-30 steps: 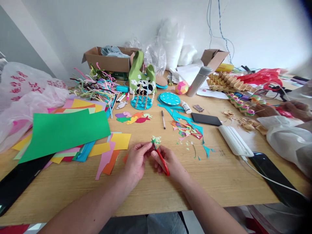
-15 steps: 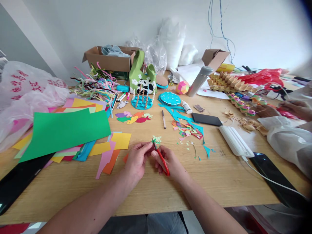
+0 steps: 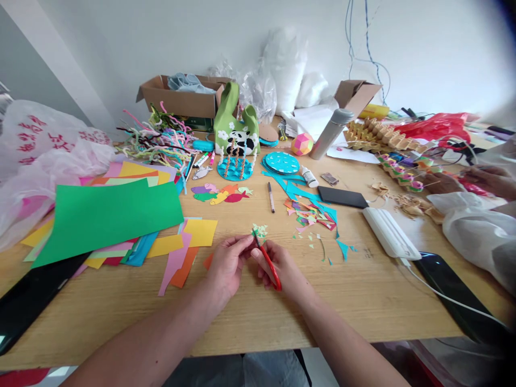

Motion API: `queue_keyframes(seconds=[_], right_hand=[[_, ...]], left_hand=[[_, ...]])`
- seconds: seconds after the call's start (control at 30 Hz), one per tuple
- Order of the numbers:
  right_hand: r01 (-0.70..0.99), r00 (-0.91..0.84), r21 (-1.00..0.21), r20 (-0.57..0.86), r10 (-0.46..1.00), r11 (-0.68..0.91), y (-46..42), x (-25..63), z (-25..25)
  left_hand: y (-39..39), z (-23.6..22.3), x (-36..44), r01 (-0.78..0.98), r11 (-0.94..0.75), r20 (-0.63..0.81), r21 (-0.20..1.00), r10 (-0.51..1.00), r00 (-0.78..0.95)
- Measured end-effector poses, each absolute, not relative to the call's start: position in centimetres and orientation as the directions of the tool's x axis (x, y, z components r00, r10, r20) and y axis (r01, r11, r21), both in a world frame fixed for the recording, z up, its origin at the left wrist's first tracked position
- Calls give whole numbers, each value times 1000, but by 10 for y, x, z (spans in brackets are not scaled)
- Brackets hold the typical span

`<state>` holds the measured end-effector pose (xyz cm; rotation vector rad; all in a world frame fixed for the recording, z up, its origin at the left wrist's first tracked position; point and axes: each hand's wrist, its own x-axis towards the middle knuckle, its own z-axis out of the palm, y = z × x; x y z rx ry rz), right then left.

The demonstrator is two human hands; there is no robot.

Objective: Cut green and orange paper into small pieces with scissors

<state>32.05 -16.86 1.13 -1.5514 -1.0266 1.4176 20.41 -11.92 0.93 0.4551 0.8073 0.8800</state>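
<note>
My right hand (image 3: 278,266) is closed around the red handles of a pair of scissors (image 3: 271,265), whose dark blades point up and away to the left. The fingers of my left hand (image 3: 230,263) are pinched together right beside the blade tips. What shows at those fingertips is a small bit of green paper, mostly hidden. Just beyond the blades lies a little heap of pale green paper snippets (image 3: 261,231). Farther back, several cut paper fish (image 3: 221,194) in different colours lie overlapping, with a pen (image 3: 271,198) to their right.
Coloured paper sheets (image 3: 116,217) are piled at the left. Mixed paper scraps (image 3: 310,215) and a white power bank (image 3: 391,234) with a cable lie to the right. A grey flask (image 3: 331,134) stands behind. Another person's hands (image 3: 489,180) work at the far right.
Very little differs. The scissors and my right hand have shifted slightly to the right; my left hand stays nearly in place.
</note>
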Motion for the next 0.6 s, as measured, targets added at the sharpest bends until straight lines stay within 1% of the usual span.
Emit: queue_keyframes(seconds=[0.27, 0.6], right_hand=[[36, 68, -920, -388, 919, -391, -168, 319, 12], [32, 94, -924, -378, 921, -382, -168, 322, 10]], left_hand=[[-120, 11, 204, -507, 568, -429, 648, 823, 373], [-118, 11, 205, -510, 561, -427, 652, 827, 366]])
